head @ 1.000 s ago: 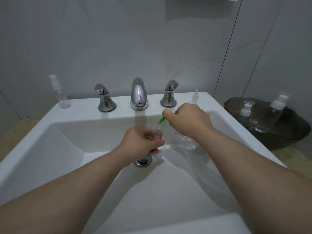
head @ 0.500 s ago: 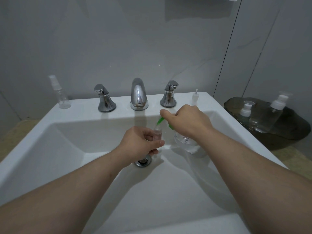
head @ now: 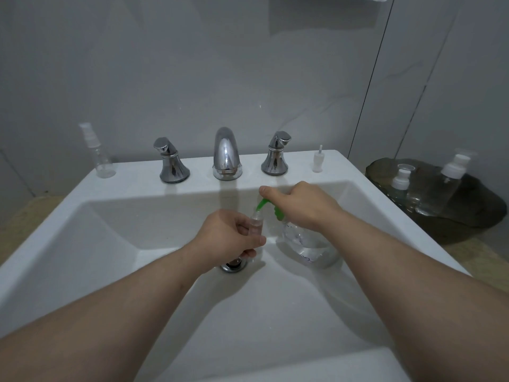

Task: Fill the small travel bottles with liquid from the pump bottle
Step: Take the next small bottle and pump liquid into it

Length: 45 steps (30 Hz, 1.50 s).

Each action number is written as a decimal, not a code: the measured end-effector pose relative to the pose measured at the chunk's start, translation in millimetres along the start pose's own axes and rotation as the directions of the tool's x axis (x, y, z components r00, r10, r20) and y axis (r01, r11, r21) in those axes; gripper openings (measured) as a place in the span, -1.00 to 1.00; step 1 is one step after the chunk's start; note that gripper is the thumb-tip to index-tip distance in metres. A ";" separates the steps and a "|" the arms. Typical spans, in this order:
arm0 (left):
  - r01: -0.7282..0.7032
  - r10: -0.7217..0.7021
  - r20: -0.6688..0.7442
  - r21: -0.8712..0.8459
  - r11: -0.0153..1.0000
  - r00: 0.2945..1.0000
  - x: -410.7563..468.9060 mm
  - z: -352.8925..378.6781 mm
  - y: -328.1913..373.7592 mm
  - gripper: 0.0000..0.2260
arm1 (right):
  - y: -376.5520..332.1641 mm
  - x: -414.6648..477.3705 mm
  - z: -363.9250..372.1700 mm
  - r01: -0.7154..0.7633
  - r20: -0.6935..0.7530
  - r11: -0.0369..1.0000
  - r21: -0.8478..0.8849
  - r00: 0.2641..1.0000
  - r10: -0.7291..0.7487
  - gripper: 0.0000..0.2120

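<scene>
Over the white sink (head: 115, 244), my left hand (head: 228, 235) grips a small clear travel bottle (head: 256, 224) upright, its open mouth just under a green pump nozzle. My right hand (head: 300, 205) is curled over the green pump head (head: 264, 204) of a clear pump bottle (head: 303, 244) that stands in the basin, with the thumb on top of the nozzle. The pump bottle's lower half holds clear liquid. Most of the small bottle is hidden by my fingers.
A capped empty spray bottle (head: 96, 153) stands on the sink's back left ledge, a small white spray insert (head: 318, 159) on the back right. Chrome faucet (head: 226, 153) with two handles sits between. A dark tray (head: 468, 216) at right holds two clear bottles (head: 446, 186).
My right hand has shifted slightly left and down on the green pump head; the left hand keeps the small bottle under the nozzle almost unmoved.
</scene>
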<state>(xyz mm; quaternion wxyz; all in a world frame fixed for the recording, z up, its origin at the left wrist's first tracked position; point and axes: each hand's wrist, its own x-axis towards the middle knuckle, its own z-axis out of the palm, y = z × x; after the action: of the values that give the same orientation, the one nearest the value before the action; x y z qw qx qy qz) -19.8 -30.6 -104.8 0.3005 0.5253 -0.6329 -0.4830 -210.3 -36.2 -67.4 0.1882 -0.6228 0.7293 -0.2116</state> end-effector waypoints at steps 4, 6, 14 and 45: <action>0.016 -0.016 0.005 0.010 1.000 1.000 0.5 -0.6 -0.3 -0.84 | -0.6 -0.9 1.6 -0.007 0.062 0.999 0.031 0.998 0.005 -0.26; 0.017 -0.017 -0.001 0.009 1.000 1.000 0.9 -0.9 -0.2 -0.83 | -2.2 -1.8 1.6 -0.004 0.079 0.999 0.052 0.997 0.000 -0.26; 0.010 -0.010 -0.001 0.001 1.000 1.000 0.2 -1.8 -0.6 -0.84 | -5.5 -10.5 1.5 0.004 0.203 0.983 0.183 0.978 -0.042 -0.22; 0.004 -0.005 0.019 0.077 0.997 1.000 -2.6 -1.1 1.8 -0.88 | -5.8 -8.1 3.3 0.063 0.100 0.974 0.216 0.991 -0.086 -0.53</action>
<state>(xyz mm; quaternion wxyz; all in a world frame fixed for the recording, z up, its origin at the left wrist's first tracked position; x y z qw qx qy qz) -18.8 -28.5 -102.4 0.2730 0.5332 -0.6526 -0.4640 -202.5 -29.1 -66.9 0.2852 -0.6366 0.6672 -0.2611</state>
